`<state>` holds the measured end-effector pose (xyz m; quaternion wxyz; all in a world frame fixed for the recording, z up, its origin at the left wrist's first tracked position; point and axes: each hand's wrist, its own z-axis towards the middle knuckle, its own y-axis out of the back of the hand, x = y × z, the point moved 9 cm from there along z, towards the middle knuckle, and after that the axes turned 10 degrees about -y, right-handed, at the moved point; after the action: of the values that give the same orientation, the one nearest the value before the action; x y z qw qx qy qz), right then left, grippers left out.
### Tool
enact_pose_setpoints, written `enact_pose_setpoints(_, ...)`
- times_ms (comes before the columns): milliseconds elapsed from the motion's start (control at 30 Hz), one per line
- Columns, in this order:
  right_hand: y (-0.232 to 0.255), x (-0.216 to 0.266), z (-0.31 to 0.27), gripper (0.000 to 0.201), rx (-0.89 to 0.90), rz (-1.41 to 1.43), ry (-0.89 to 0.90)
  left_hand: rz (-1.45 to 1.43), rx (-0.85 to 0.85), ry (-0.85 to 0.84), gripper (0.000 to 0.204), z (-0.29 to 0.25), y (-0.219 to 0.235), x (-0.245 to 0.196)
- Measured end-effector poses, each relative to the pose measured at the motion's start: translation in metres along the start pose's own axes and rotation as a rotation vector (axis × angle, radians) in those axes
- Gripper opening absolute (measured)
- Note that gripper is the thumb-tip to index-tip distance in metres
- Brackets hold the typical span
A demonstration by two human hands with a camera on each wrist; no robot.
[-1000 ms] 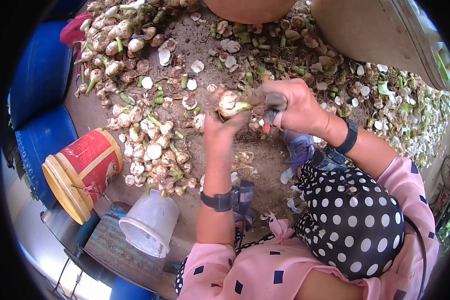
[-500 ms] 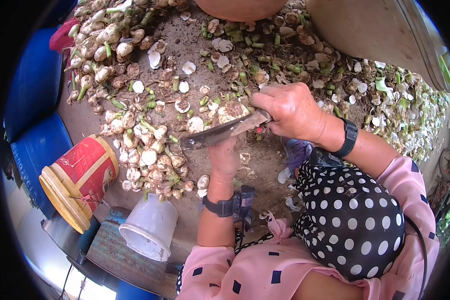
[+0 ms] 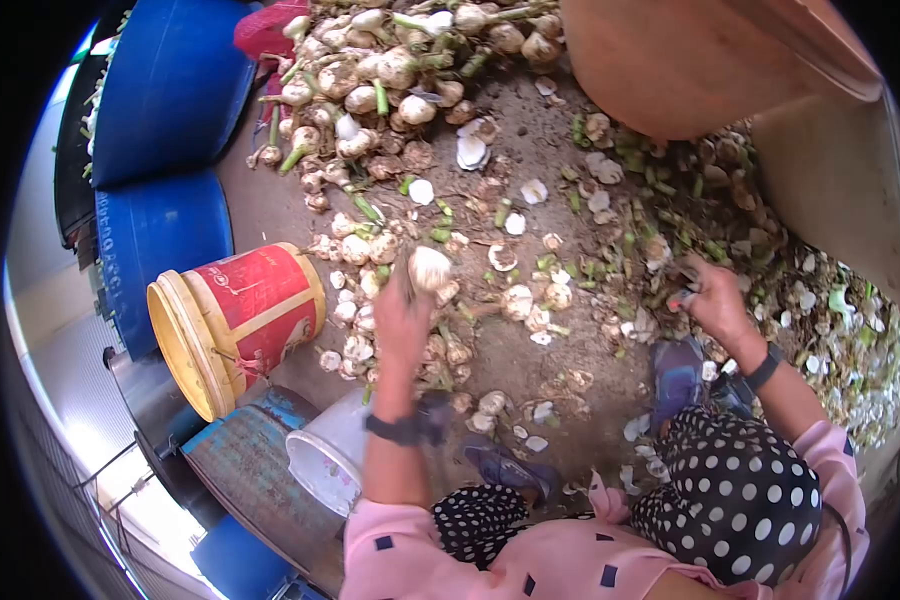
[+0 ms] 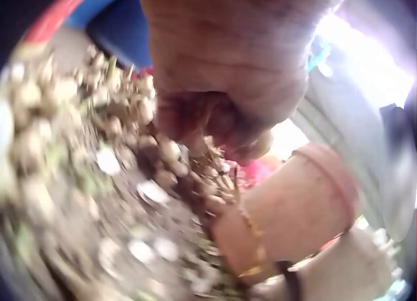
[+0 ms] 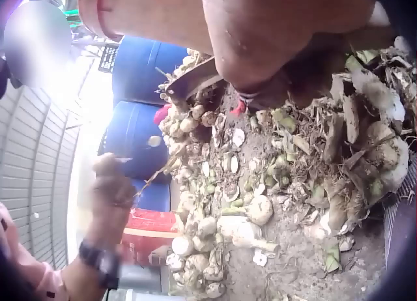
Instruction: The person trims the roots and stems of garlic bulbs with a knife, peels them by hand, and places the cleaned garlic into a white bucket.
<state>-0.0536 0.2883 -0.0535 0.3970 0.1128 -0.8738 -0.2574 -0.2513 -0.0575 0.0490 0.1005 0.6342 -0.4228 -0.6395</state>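
Over the heap of trimmed garlic bulbs (image 3: 355,345), my left hand (image 3: 402,325) holds a garlic bulb (image 3: 430,268) at its fingertips, blurred by motion. From close up, the left wrist view shows that hand (image 4: 228,47) with fingers curled under; most of the bulb is hidden there. My right hand (image 3: 720,305) is apart to the right, above cut stems and peelings. It grips a knife; the right wrist view shows the broad dark blade (image 5: 195,78) jutting out past the knuckles, with the handle mostly hidden in the fist.
A pile of untrimmed garlic (image 3: 370,80) lies at the back left. Blue barrels (image 3: 170,90), a red and yellow bucket (image 3: 260,300) and a white bucket (image 3: 330,455) stand left. An orange tub (image 3: 670,60) is back right. Cut stems (image 3: 660,200) litter the dirt floor.
My hands were together with the knife at the bulb; now they are apart. The left has moved left with the bulb, the right away to the right. The head view has shifted too.
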Motion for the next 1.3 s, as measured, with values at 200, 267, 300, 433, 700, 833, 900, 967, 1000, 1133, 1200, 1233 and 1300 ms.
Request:
enact_pose_setpoints(200, 0.013, 0.007, 0.008, 0.026, -0.016, 0.001, 0.044, 0.589, -0.062, 0.061, 0.090, 0.147, 0.082, 0.064)
enact_pose_setpoints(267, 0.005, 0.005, 0.006, 0.027, 0.010, 0.000, 0.018, 0.241, -0.231, 0.132, 0.084, 0.196, 0.076, 0.079)
enact_pose_setpoints(300, 0.000, 0.001, 0.004, 0.027, 0.049, 0.002, -0.012, -0.021, -0.277, 0.272, 0.079, 0.206, 0.063, 0.084)
enact_pose_setpoints(433, 0.003, 0.018, -0.004, 0.029, 0.033, -0.017, 0.069, -0.615, -0.594, 0.380, 0.042, 0.199, 0.023, 0.116)
enact_pose_setpoints(700, 0.008, 0.098, -0.020, 0.040, -0.081, -0.102, 0.514, -0.807, 0.124, 0.480, 0.028, -0.014, -0.164, -0.037)
enact_pose_setpoints(833, 0.009, 0.051, 0.005, 0.036, -0.045, -0.272, 0.286, -0.489, 0.268, 0.222, 0.037, -0.044, -0.168, -0.076)
enact_pose_setpoints(900, 0.021, 0.005, 0.011, 0.039, 0.103, -0.182, -0.073, -0.367, 0.217, 0.073, 0.040, -0.035, -0.149, -0.078)
enact_pose_setpoints(967, 0.019, 0.023, -0.008, 0.034, 0.174, 0.529, -0.056, 0.036, 0.163, -0.316, 0.043, -0.029, -0.140, -0.085)
enact_pose_setpoints(1000, 0.012, 0.040, -0.019, 0.031, 0.251, 0.605, -0.016, 0.103, 0.209, -0.351, 0.040, -0.032, -0.149, -0.100)
enact_pose_setpoints(1133, 0.011, 0.077, -0.038, 0.027, 0.304, 0.561, 0.086, 0.148, -0.061, -0.604, 0.046, -0.031, -0.139, -0.170)
enact_pose_setpoints(1200, 0.023, 0.082, -0.039, 0.032, 0.197, 0.630, 0.155, -0.418, -0.097, -0.196, 0.045, -0.032, -0.144, -0.137)
enact_pose_setpoints(1233, 0.018, 0.083, -0.041, 0.032, 0.200, 0.632, 0.158, -0.965, -0.116, 0.244, 0.045, -0.045, -0.169, -0.105)
enact_pose_setpoints(1300, 0.020, 0.093, -0.049, 0.029, 0.082, 0.558, 0.382, -0.970, -0.044, 0.090, 0.039, -0.045, -0.185, -0.119)
